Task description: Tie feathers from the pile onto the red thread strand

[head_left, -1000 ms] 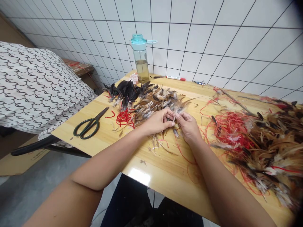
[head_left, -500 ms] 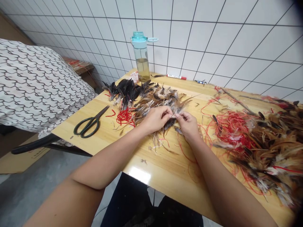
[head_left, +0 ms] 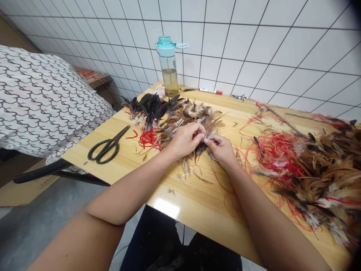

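Both my hands meet over the wooden table (head_left: pixel 197 205), at the near edge of a pile of brown feathers (head_left: pixel 194 111). The fingers of my left hand (head_left: pixel 188 140) are pinched together, and the thumb and forefinger of my right hand (head_left: pixel 221 148) close against them. Feathers show between and behind the fingertips, so both hands seem to grip feathers; the exact pieces are too small to make out. Black feathers (head_left: pixel 152 107) lie left of the brown pile. A bundle of red string (head_left: pixel 149 138) rests just left of my left hand.
Black-handled scissors (head_left: pixel 104 151) lie on the left side. At the back stand a water bottle (head_left: pixel 169 71) and a red-capped marker (head_left: pixel 210 91). Tangled red string (head_left: pixel 278 152) and a large feather heap (head_left: pixel 324 169) cover the right. A patterned cloth (head_left: pixel 50 101) hangs at left.
My right hand has shifted slightly left, its fingertips closer to the left hand's. The left hand stays almost in place, still pinched.
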A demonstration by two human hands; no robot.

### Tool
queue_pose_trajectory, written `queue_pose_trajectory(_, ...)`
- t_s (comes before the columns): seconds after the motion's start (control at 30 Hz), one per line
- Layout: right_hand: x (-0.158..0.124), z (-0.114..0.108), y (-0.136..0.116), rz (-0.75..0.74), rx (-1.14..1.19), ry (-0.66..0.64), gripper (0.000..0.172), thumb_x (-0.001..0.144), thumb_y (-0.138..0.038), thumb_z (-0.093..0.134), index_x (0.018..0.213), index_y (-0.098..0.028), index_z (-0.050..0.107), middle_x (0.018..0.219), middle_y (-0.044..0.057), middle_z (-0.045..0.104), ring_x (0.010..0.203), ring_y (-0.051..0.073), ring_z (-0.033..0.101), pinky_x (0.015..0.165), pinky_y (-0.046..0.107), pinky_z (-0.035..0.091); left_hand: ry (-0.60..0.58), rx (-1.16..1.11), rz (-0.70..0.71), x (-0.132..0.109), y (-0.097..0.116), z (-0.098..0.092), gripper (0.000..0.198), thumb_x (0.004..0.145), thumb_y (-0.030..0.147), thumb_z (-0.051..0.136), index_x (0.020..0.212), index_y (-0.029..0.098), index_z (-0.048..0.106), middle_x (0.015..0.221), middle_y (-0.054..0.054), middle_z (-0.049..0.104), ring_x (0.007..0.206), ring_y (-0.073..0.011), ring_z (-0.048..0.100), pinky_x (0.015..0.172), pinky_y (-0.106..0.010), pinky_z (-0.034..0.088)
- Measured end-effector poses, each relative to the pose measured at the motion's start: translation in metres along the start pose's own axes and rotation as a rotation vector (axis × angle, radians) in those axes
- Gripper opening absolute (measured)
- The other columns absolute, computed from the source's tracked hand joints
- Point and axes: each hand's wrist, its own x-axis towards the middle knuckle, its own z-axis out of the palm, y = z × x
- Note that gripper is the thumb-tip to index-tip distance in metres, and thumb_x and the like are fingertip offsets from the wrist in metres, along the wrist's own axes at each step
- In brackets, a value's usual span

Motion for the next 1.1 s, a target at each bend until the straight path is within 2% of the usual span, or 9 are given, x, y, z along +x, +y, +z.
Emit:
queue_pose_trajectory(0.2,-0.002,0.001,-0.002,0.020,0.041,-0.039,0.028,0.068,-0.047,0.069,0.064,-0.020,0.061,0.059,-0.002,0.054,0.057,0.012,0.045,0.056,0.027,0.037,0.005,-0.001,0.006,-0.001,0.001,0.000,0.009,0.082,0.014,0.053,0.085,0.016,0.061,0.081,-0.001,0.064,0.075,-0.0120,0.056,0.074,-0.024,0.042)
queue_pose_trajectory(0.33,-0.001,-0.003,-0.002,0.052,0.105,0.019,0.029,0.069,-0.048,0.070,0.065,-0.020,0.062,0.063,-0.001,0.059,0.062,0.014,0.051,0.063,0.028,0.042,0.180,0.027,0.027,-0.001,0.000,-0.005,0.018,0.083,0.016,0.054,0.100,0.016,0.061,0.102,-0.006,0.062,0.085,-0.0138,0.056,0.077,-0.026,0.045)
queue_pose_trajectory(0.4,0.001,-0.007,-0.002,0.085,0.132,0.093,0.030,0.069,-0.049,0.069,0.067,-0.020,0.062,0.065,0.000,0.061,0.063,0.014,0.052,0.063,0.028,0.043,0.234,0.057,0.032,0.000,0.000,-0.009,0.018,0.084,0.018,0.054,0.100,0.016,0.061,0.104,-0.007,0.061,0.088,-0.0149,0.055,0.078,-0.027,0.045)
queue_pose_trajectory(0.47,0.003,-0.012,-0.002,0.101,0.136,0.171,0.034,0.070,-0.053,0.068,0.069,-0.019,0.062,0.065,0.000,0.061,0.062,0.014,0.053,0.060,0.028,0.043,0.164,0.101,0.049,0.001,0.000,-0.013,0.011,0.084,0.018,0.055,0.092,0.016,0.062,0.092,-0.004,0.063,0.085,-0.0155,0.055,0.078,-0.028,0.043)
queue_pose_trajectory(0.57,0.005,-0.017,0.001,0.092,0.112,0.248,0.039,0.072,-0.058,0.064,0.072,-0.019,0.061,0.062,0.000,0.060,0.061,0.014,0.053,0.056,0.026,0.041,-0.062,0.141,0.117,0.000,0.003,-0.014,0.010,0.084,0.019,0.056,0.077,0.017,0.062,0.075,-0.002,0.060,0.077,-0.0149,0.054,0.076,-0.028,0.042)
queue_pose_trajectory(0.73,0.006,-0.016,0.006,0.074,0.071,0.260,0.033,0.073,-0.051,0.065,0.070,-0.018,0.061,0.068,0.001,0.063,0.066,0.014,0.055,0.065,0.027,0.043,-0.261,0.155,0.244,-0.007,0.005,0.004,0.011,0.084,0.020,0.058,0.092,0.017,0.065,0.090,-0.005,0.062,0.088,-0.0176,0.054,0.081,-0.030,0.043)
queue_pose_trajectory(0.83,0.005,-0.012,0.005,0.100,0.096,0.258,0.031,0.071,-0.049,0.066,0.069,-0.019,0.060,0.070,0.001,0.063,0.067,0.014,0.054,0.066,0.028,0.044,-0.289,0.218,0.280,-0.011,0.003,0.020,0.014,0.084,0.021,0.060,0.096,0.017,0.066,0.096,-0.007,0.061,0.092,-0.0201,0.052,0.085,-0.033,0.043)
queue_pose_trajectory(0.93,0.003,-0.009,0.002,0.116,0.111,0.245,0.030,0.070,-0.047,0.066,0.067,-0.019,0.057,0.065,-0.001,0.059,0.062,0.013,0.050,0.060,0.026,0.042,-0.291,0.328,0.274,-0.013,0.001,0.033,0.015,0.085,0.025,0.059,0.094,0.015,0.066,0.096,-0.009,0.060,0.090,-0.0221,0.049,0.082,-0.035,0.043)
queue_pose_trajectory(1.1,0.001,-0.008,0.001,0.130,0.084,0.217,0.029,0.073,-0.047,0.063,0.068,-0.020,0.055,0.061,-0.001,0.054,0.056,0.012,0.045,0.052,0.025,0.037,-0.269,0.383,0.334,-0.015,-0.001,0.045,0.017,0.090,0.026,0.051,0.087,0.016,0.065,0.099,-0.010,0.059,0.092,-0.0227,0.047,0.082,-0.036,0.041)
